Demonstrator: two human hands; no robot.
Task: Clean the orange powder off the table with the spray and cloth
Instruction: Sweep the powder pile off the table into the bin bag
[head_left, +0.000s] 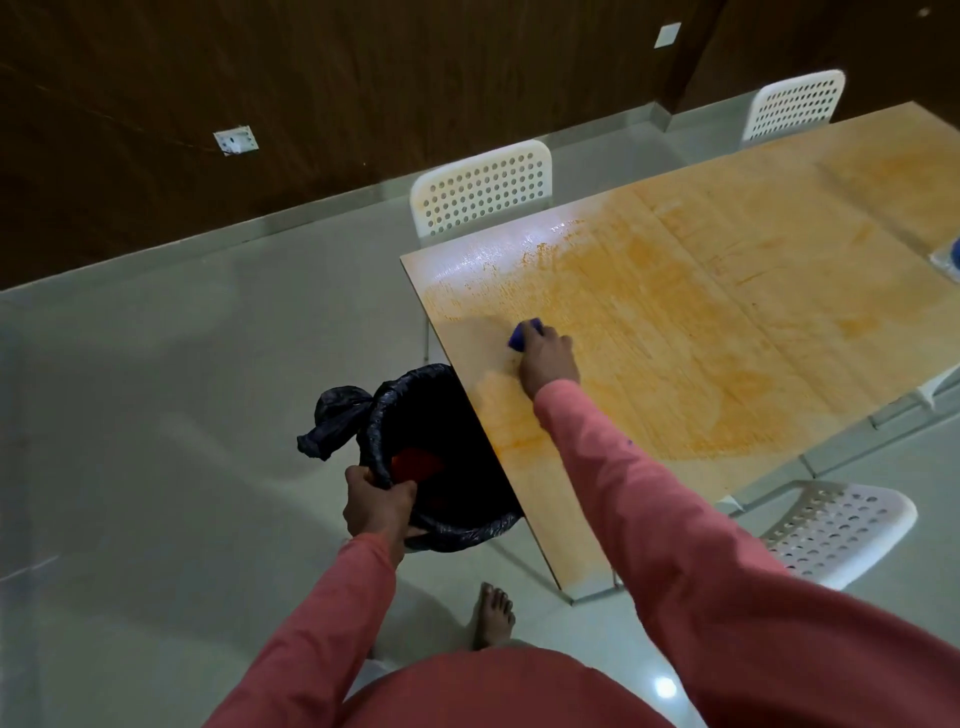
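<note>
A long light wooden table (753, 270) runs from the centre of the frame to the upper right, its top smeared with orange powder (649, 312) in a broad dusty film that thins to scattered specks near the far left corner. The right hand (548, 358), in a pink sleeve, rests on the tabletop near the table's left edge, its fingers closed over a small blue cloth (525, 333) that is pressed flat against the wood; only the cloth's upper end shows past the knuckles. The strip of table just below and left of the hand looks paler than the rest.

At centre left, the left hand (376, 506) is clamped on the rim of a round bin lined with a black plastic bag (415, 410), held just beside the table's left edge and partly tucked under it. Something reddish-orange lies inside the bin. A knotted tail of the bag sticks out to the left.

At the far right edge of the frame, a blue and clear object (948, 262) sits on the table, cut off by the frame; I cannot tell whether it is the spray. Three white perforated plastic chairs (483, 192) stand around the table on the pale tiled floor (182, 389).
</note>
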